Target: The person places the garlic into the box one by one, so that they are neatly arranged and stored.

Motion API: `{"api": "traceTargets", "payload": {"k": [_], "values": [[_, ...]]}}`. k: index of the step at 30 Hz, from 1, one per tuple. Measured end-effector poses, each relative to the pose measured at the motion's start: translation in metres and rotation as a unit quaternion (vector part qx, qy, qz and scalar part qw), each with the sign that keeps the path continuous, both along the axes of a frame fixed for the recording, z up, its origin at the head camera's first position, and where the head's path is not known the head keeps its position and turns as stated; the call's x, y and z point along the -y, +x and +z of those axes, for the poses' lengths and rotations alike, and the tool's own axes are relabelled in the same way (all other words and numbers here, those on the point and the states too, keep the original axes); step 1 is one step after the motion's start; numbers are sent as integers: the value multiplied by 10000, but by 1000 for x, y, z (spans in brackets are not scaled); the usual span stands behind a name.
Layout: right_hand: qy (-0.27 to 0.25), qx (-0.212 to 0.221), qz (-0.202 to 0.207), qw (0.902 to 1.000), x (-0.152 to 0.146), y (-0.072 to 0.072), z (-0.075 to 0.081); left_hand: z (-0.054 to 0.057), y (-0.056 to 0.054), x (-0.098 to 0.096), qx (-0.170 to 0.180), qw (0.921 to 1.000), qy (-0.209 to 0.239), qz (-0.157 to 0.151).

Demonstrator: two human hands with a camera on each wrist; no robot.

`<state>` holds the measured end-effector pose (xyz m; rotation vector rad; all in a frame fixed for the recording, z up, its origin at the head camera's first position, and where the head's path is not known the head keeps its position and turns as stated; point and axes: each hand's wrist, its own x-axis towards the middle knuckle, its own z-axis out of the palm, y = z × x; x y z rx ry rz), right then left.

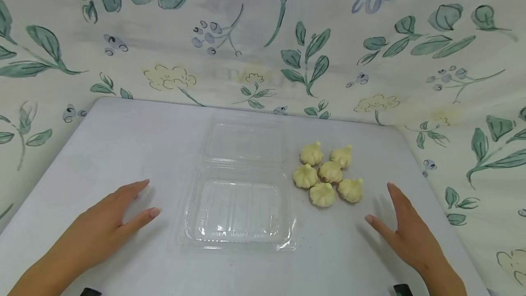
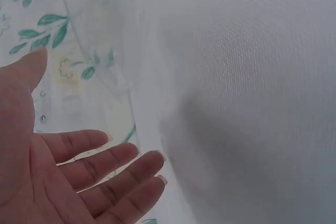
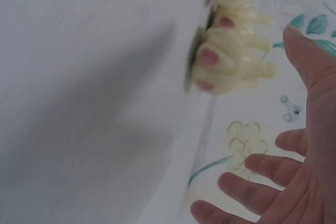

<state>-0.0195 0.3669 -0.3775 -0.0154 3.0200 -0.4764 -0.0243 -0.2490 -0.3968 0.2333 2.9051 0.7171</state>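
Note:
A clear plastic clamshell container [image 1: 238,204] lies unfolded on the white table, its lid [image 1: 245,141] laid back behind the base. Just right of it, several pale garlic bulbs [image 1: 322,194] are grouped together; some garlic bulbs [image 3: 226,61] also show in the right wrist view, with pinkish patches. My left hand [image 1: 102,223] hovers left of the container, thumb and fingers spread and holding nothing. On the other side, my right hand [image 1: 411,232] is held right of the garlic, fingers apart, also with nothing in it.
The white table [image 1: 135,150] has its back edge against a hanging cloth [image 1: 246,26] printed with leaves and flowers. The cloth also rises along the left and right sides. Small dark specks dot the tabletop near the garlic.

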Motion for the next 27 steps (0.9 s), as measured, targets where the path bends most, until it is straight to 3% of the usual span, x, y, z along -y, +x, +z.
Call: {"api": "traceTargets", "payload": {"k": [6,11,14,22,27], "values": [[-948,-339,-117,9948,14,-11,4,1,-5,-24,-59,9955,936,102],[-1228,-357,-289,9914,25,-25,4,-2,-7,-42,368,9841,1671,478],[-1313,-278,-426,9900,26,-30,0,-5,-7,-49,612,9748,2073,554],[-1740,26,-675,9824,21,-35,-10,-17,-7,-56,1041,9477,2991,396],[-1855,50,-903,9785,21,-32,-15,-25,-6,-61,916,9375,3357,71]]}}
